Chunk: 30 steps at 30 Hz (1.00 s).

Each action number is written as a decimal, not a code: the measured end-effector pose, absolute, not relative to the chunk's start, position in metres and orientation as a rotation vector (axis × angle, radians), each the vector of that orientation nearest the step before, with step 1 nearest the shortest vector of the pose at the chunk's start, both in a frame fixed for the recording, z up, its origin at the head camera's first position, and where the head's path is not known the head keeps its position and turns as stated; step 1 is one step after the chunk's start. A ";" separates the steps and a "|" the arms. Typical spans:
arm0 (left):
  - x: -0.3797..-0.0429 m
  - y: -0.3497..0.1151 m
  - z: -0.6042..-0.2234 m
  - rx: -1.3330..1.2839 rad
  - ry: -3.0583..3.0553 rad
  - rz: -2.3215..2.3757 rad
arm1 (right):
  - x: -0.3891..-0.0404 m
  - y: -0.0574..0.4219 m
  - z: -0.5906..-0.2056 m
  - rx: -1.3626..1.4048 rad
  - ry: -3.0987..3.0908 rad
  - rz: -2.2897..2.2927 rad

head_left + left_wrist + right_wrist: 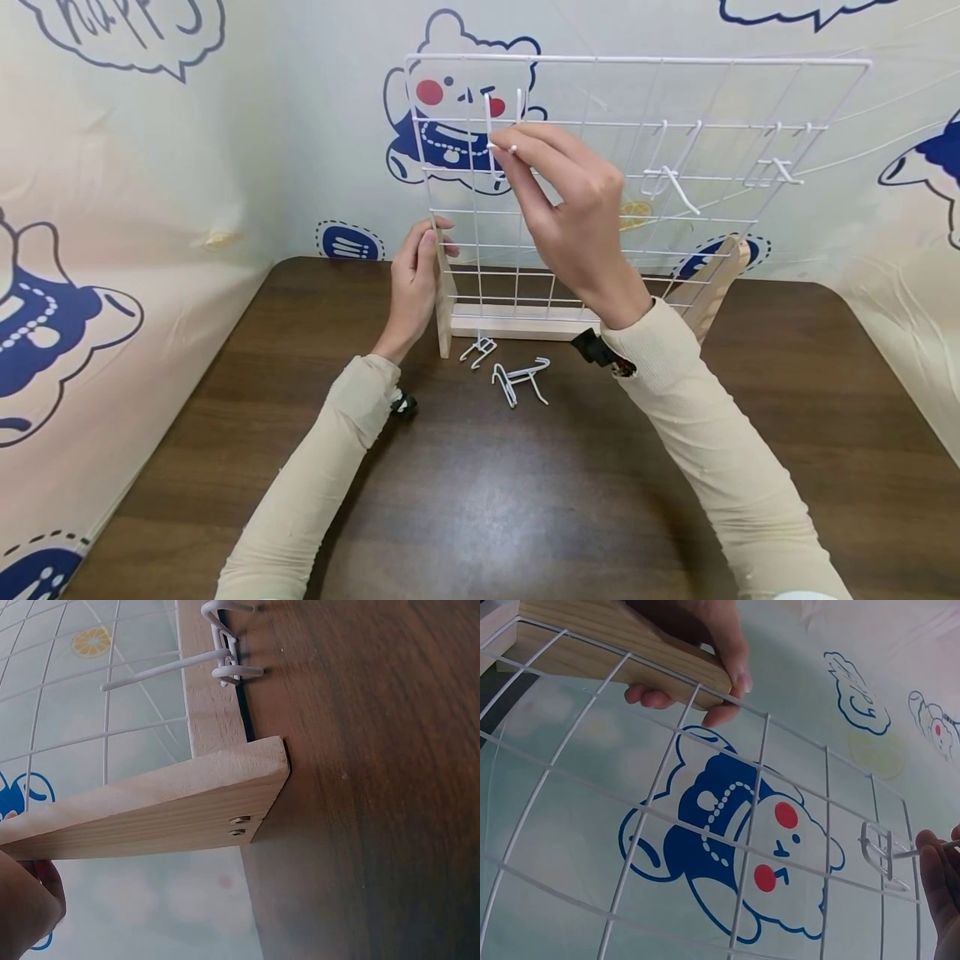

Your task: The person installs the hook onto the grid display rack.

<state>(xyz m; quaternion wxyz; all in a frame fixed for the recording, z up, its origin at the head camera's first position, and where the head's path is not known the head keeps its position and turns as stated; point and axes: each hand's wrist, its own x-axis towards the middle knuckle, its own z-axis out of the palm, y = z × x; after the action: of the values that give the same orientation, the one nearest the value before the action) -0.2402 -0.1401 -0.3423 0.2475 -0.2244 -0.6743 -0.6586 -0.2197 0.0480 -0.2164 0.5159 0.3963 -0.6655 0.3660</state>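
My right hand (570,183) pinches the prong of a white wire hook (489,117) near the upper left of a white wire grid rack (637,60). In the right wrist view, the back frame of the hook (889,855) lies close against the grid wires; whether it is hooked over one, I cannot tell. My left hand (414,275) grips the wooden side post (444,321) at the rack's left end, thumb in front and fingertips round the inner side. Two loose white hooks, one small (480,348) and one larger (513,385), lie on the table before the rack.
Two more hooks, one nearer the middle (678,190) and one farther right (780,171), hang on the grid's upper right. A second wooden post (716,279) supports the right end. A patterned cloth (322,108) stands behind the brown table (495,500).
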 end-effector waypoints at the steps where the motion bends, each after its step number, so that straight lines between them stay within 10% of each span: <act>1: -0.240 -0.140 -0.342 -0.611 -1.838 -1.795 | -0.221 0.048 -0.217 0.950 -1.598 0.878; 30: -0.241 -0.138 -0.344 -0.604 -1.825 -1.767 | -0.205 0.059 -0.265 0.957 -1.731 0.811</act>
<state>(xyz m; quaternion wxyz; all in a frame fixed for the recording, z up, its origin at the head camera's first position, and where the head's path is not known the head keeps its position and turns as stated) -0.2409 -0.1382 -0.3439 0.2623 -0.2233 -0.6744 -0.6531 -0.2051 0.0589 -0.2649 0.4813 0.3924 -0.7098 0.3324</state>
